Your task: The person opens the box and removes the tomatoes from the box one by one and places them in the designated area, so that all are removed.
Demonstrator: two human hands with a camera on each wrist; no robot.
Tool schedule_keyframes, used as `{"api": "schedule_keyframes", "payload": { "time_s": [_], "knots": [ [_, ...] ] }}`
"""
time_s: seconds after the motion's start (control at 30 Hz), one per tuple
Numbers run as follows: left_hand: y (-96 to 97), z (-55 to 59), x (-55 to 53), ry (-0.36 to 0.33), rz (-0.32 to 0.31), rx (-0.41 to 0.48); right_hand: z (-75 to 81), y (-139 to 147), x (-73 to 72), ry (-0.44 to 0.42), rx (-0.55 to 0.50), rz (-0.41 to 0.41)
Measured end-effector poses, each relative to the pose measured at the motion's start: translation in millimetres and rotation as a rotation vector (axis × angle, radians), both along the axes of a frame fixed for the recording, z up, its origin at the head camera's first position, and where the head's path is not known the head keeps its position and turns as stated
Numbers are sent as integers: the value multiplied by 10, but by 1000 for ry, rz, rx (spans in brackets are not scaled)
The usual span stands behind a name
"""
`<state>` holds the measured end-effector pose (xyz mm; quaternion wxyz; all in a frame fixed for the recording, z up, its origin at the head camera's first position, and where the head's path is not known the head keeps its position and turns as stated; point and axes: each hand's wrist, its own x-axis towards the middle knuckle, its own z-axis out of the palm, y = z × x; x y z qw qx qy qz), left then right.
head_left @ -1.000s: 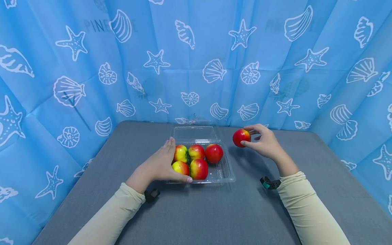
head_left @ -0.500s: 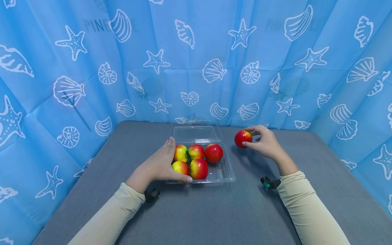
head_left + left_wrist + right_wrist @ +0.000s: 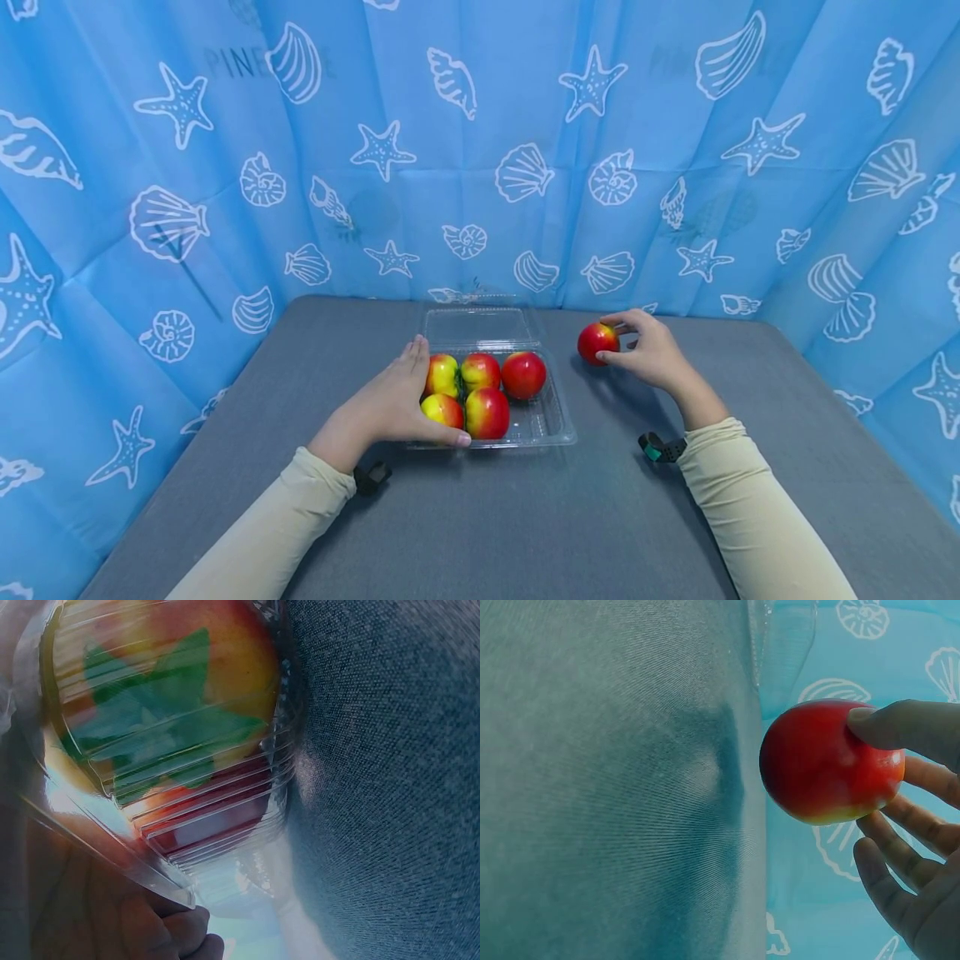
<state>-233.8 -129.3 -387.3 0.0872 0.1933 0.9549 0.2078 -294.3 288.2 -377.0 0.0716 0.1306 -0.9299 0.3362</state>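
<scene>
My right hand [image 3: 648,348] pinches a round, glossy, red-and-yellow, apple-like fruit [image 3: 597,343] between thumb and fingertips, right of the clear plastic box [image 3: 558,433]. A gap shows between this fruit and the grey cloth in the right wrist view. Against the left side of the box rests my left hand [image 3: 386,404], fingers straight, thumb stretched along the front rim. Several matching fruits sit inside, such as the red one [image 3: 523,375] at back right and a yellow-red one [image 3: 487,413] in front. Through the ribbed wall, the left wrist view shows a green star-shaped leaf piece [image 3: 154,720] on one fruit.
The clear lid [image 3: 477,327] stands raised behind the box, towards the curtain. Grey cloth [image 3: 487,533] covers the table. A blue curtain [image 3: 480,167] printed with white shells and starfish encloses its back and sides. Dark straps [image 3: 660,448] circle the wrists.
The fruit in my right hand has moved slightly to the right and down in the head view, a little farther from the box. My left hand and the boxed fruits stay in place.
</scene>
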Motion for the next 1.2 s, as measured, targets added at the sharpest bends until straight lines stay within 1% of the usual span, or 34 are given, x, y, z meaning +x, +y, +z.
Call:
{"api": "schedule_keyframes", "payload": {
  "time_s": [0.17, 0.5, 0.77, 1.2],
  "knots": [
    [-5, -3, -3, -3, -4, 10, -11, 7, -6, -18, 6, 1],
    [-5, -14, -8, -6, -8, 14, -41, 5, 0, -53, 1, 38],
    [-3, -6, -14, -5, -5, 15, -40, 3, -6, -52, 5, 46],
    [4, 11, 7, -5, -1, 6, -53, -21, -6, -29, -24, 106]
  ]
}}
